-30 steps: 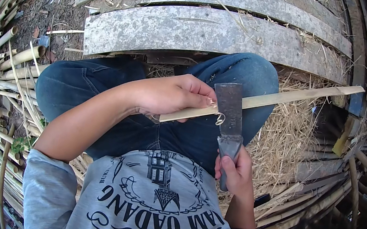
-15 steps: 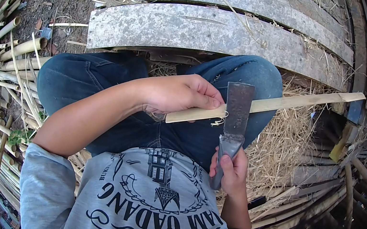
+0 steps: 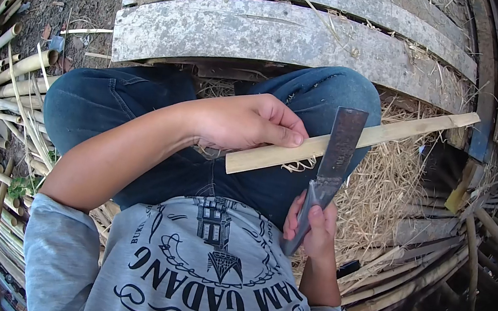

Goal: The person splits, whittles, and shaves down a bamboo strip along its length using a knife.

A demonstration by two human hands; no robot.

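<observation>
My left hand (image 3: 261, 121) grips a flat bamboo strip (image 3: 391, 135) near its lower left end, thumb on top. The strip slants up to the right across my lap. In my right hand (image 3: 314, 226) is a broad-bladed knife (image 3: 341, 145) with a grey handle, its square-ended blade pointing away from me. The blade lies across the strip, right of my left thumb, and covers part of it. Thin curled shavings (image 3: 301, 164) hang at the strip's near edge, between my left hand and the blade.
Weathered planks (image 3: 269, 34) lie in front of my knees. Bamboo poles (image 3: 27, 62) are stacked on the left, and more poles (image 3: 411, 288) lie at the lower right. A heap of straw-like shavings (image 3: 382, 184) lies beside my right knee.
The knife has shifted right along the strip and tilted to the right. More curled shavings show at the strip's near edge. The strip's far end has moved slightly left and up.
</observation>
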